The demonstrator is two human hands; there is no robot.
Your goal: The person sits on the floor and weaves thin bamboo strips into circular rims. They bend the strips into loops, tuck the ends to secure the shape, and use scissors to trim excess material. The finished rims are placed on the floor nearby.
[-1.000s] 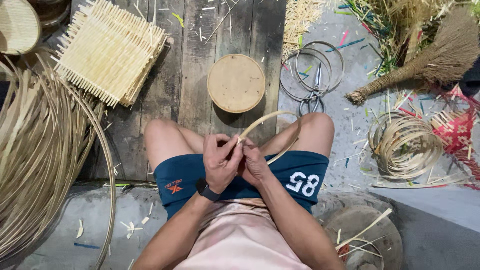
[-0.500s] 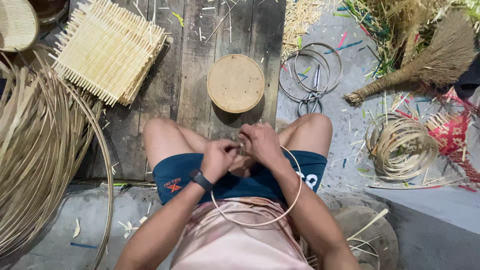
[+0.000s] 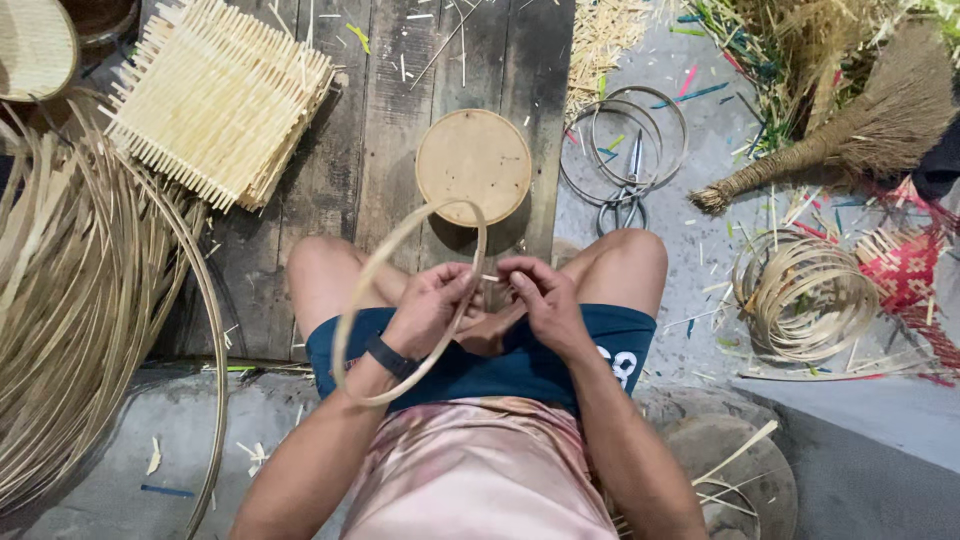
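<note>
The person sits with both hands over their lap, just below the round wooden disc (image 3: 473,165) on the dark planks (image 3: 360,150). The left hand (image 3: 428,310) is curled around a thin bamboo hoop (image 3: 352,310) and grips its right side. The hoop loops out to the left of that hand — its top edge reaches up and crosses the bottom of the disc, and its low edge sits by the wrist with the black watch (image 3: 390,357). The right hand (image 3: 545,305) is close beside the left one, and its fingertips pinch the end of the strip where the hoop closes. Left of the disc lies a stack of woven bamboo mats (image 3: 215,100). Right of the disc lie some metal rings (image 3: 625,140) with scissors (image 3: 630,190) — and farther right, a straw broom (image 3: 850,130).
</note>
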